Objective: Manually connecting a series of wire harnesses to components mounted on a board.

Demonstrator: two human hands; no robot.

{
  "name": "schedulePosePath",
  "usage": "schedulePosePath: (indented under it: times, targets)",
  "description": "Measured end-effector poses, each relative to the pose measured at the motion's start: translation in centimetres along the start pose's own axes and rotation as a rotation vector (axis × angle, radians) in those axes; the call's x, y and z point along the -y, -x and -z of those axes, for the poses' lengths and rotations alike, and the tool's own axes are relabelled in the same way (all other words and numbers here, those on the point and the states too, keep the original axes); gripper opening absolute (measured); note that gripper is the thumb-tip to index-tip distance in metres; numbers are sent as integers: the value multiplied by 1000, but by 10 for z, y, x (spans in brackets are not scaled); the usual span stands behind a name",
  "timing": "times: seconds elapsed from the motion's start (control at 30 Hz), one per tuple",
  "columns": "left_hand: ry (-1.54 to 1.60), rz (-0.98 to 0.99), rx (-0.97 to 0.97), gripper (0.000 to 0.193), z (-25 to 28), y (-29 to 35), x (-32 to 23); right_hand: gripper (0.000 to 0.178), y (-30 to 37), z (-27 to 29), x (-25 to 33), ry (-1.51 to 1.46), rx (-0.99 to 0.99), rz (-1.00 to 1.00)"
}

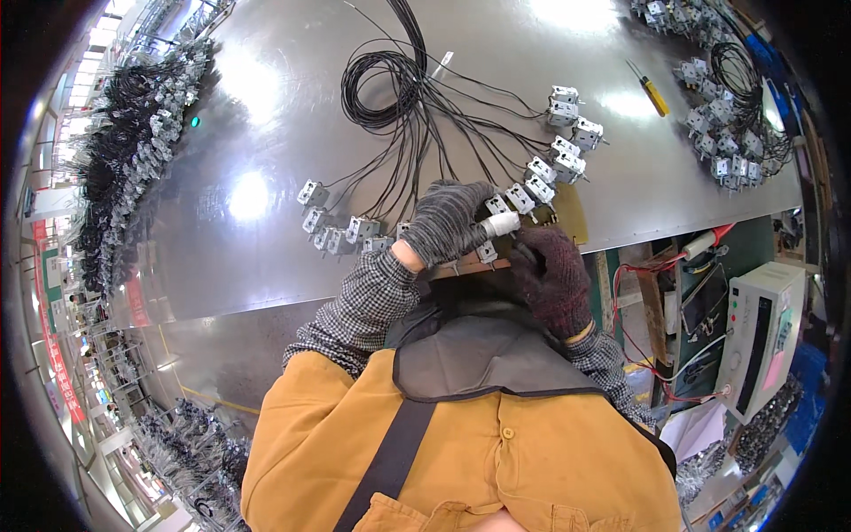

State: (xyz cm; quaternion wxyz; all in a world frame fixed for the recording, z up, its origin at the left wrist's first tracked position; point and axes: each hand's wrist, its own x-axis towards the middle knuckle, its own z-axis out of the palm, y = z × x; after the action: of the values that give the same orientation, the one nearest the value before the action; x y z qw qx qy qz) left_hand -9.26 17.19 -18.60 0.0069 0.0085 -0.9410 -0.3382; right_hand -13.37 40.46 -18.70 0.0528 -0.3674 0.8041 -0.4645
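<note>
My left hand (450,220), in a grey striped glove with white tape round one fingertip, lies over a row of small grey box-shaped parts at the table's near edge. Its fingers point right and are bent together; what they grip is hidden. My right hand (554,275), in a dark maroon glove, is closed just right of the taped fingertip, its contents hidden too. One grey part (487,253) shows just below the left fingers. More parts fan out left (362,230) and right (539,188), on thin black cables running to a coil (381,93).
A yellow screwdriver (654,96) lies at the table's right. Cabled parts are heaped at the right edge (727,133) and far left (146,151). A pale instrument box (761,341) with red and white leads stands at lower right. The metal tabletop (292,266) ends before my apron.
</note>
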Motion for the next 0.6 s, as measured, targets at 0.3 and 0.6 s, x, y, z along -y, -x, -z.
schedulePosePath:
  times: [0.3, 0.6]
  targets:
    - [19, -48, 65, 47, 7, 1, -7, 40, 19, -1, 9, -1592, 270, -1047]
    - [-63, -73, 78, 56, 1, -5, -4, 39, 12, 3, 16, -1425, 268, -1043]
